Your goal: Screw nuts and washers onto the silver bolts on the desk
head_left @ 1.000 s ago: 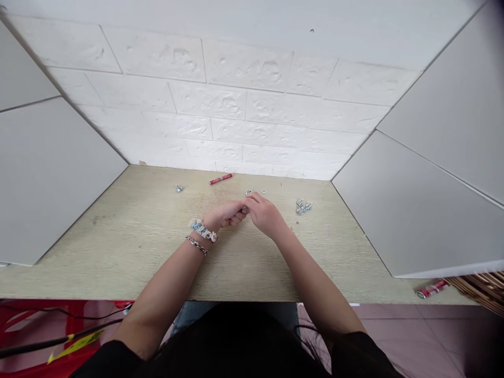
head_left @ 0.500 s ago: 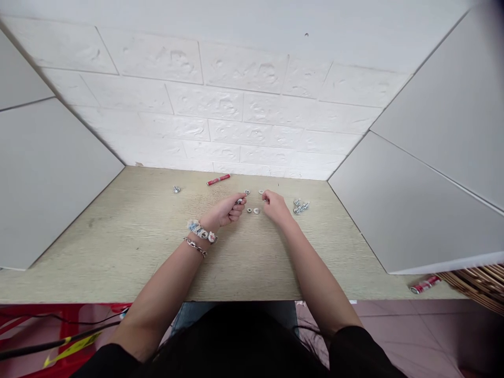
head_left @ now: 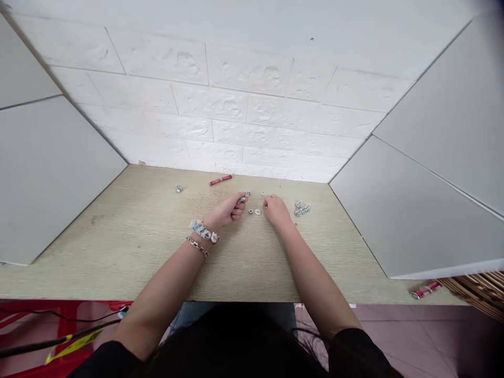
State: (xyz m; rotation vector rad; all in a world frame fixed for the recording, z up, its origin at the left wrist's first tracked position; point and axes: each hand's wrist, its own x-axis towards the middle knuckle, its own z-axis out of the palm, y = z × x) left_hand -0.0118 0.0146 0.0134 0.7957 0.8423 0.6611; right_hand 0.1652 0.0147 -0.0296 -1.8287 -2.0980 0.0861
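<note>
L hand (head_left: pixel 229 211) has bolt (head_left: pixel 241 200) gripped in fingers; R hand (head_left: pixel 276 211) is curled, can't tell if holding. Bolt pile (head_left: pixel 302 209) nr R edge of table (head_left: pixel 244 268), maybe done; nut (head_left: pixel 250 211), washer (head_left: pixel 258 212) yet loose.

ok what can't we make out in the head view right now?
All in the head view:
Right hand: whatever is in its grip, hidden by the hand itself.
Metal piece in the left hand: its lower part, covered by the hand.
Bolts: exact count; too small, overlapping.
Basket: full shape, cut off by the right edge.
</note>
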